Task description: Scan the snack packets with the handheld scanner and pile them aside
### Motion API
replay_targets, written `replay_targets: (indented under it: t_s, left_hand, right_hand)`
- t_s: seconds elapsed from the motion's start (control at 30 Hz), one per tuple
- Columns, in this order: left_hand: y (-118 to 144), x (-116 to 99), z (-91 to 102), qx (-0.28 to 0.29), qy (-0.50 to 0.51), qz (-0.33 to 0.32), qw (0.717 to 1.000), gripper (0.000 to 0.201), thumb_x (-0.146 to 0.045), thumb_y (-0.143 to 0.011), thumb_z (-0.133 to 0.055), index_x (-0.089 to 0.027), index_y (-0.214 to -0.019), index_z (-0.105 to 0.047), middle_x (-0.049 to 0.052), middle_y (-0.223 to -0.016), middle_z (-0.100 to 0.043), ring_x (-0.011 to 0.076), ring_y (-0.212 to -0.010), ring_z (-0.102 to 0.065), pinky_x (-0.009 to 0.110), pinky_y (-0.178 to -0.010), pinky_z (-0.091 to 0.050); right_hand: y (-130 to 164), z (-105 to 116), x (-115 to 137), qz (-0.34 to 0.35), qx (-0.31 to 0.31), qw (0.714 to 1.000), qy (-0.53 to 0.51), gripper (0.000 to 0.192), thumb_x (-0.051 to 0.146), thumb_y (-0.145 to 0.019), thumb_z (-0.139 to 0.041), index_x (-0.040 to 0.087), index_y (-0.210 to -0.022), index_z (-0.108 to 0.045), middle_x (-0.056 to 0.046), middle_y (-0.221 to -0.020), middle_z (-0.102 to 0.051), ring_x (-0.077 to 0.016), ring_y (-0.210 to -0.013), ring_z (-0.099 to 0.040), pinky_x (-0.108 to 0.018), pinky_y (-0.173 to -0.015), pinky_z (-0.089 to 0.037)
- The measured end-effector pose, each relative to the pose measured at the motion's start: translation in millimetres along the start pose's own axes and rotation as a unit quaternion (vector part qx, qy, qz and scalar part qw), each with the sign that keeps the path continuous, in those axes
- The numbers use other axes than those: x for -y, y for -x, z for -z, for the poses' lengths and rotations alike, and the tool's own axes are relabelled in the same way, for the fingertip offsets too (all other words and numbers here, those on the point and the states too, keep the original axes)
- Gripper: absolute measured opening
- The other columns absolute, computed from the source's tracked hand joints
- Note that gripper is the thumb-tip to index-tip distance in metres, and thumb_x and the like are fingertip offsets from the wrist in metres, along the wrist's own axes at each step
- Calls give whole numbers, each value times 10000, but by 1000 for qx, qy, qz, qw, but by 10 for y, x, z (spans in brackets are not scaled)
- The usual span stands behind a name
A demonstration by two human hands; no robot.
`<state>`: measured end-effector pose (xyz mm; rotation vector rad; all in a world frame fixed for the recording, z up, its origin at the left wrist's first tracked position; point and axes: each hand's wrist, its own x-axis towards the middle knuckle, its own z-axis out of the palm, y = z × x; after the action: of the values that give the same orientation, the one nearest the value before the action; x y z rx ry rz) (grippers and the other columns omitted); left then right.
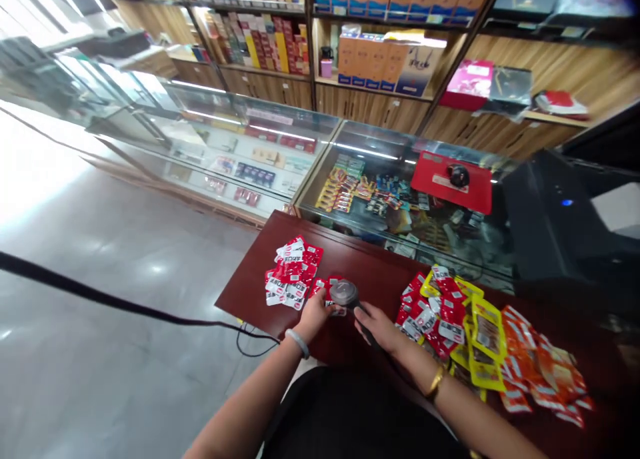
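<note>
scanner (344, 292) at lower centre of frame, right hand's (376, 327) fingers wrapped round it, over packet (341, 311) left hand (314, 313) pinches, seemingly for steadiness.

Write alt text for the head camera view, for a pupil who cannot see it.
A person's right hand holds a dark handheld device by small red packets on a brown table, the left hand close beside it. A red-and-white pile of packets lies at picture left, a red, yellow and orange pile at right. Behind stands a glass display counter.

Glossy grey floor (125, 359) — glass counters (325, 155), wooden shelves (565, 53)
</note>
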<state>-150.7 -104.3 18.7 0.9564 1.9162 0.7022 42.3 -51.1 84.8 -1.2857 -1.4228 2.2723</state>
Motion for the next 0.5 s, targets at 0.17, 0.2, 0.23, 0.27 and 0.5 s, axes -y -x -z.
replay_targets:
  t_s: [0.17, 0.2, 0.23, 0.27, 0.5]
  left_hand:
    - [48, 233, 327, -59, -35, 36, 997, 238, -230, -760, -718, -204, -966, -601, -13, -796, -648, 152, -712, -594, 244, -653, -389]
    - [45, 261, 390, -76, -46, 43, 995, 236, -241, -778, -705, -212, -989, -600, -1, -829, -661, 159, -731, -603, 246, -653, -382]
    - [36, 282, 448, -92, -55, 52, 993, 230, -253, -794, -692, -218, -1003, -600, 8, -850, -669, 167, -745, -611, 250, -652, -378]
    - [21, 298, 501, -104, -59, 61, 991, 213, -263, -809, -677, -221, -1003, -600, 15, -853, -672, 175, -750, -615, 254, -651, -376]
    - [-73, 318, 673, -183, -77, 64, 978, 176, -298, -823, -653, -197, -943, -572, 51, -921, -649, 217, -854, -624, 306, -734, -449]
  right_hand:
    - [-179, -187, 8, -4, 32, 999, 42, 755, 838, -715, -580, 185, -1092, -562, 86, -509, -496, -95, -378, -400, -215, -370, -304]
    - [-200, -211, 8, -3, 38, 998, 50, 763, 835, -719, -580, 181, -1110, -563, 83, -514, -499, -97, -384, -406, -218, -377, -311]
    - [-217, -229, 8, -2, 42, 997, 58, 764, 830, -725, -578, 177, -1121, -565, 81, -521, -502, -99, -391, -412, -222, -385, -318]
    - [-229, -242, 9, -1, 46, 997, 64, 763, 824, -733, -577, 174, -1132, -565, 80, -525, -504, -101, -397, -416, -225, -393, -324]
    - [-204, -193, -11, -6, 30, 997, 65, 715, 795, -742, -597, 174, -1095, -572, 76, -538, -515, -101, -398, -434, -232, -400, -331]
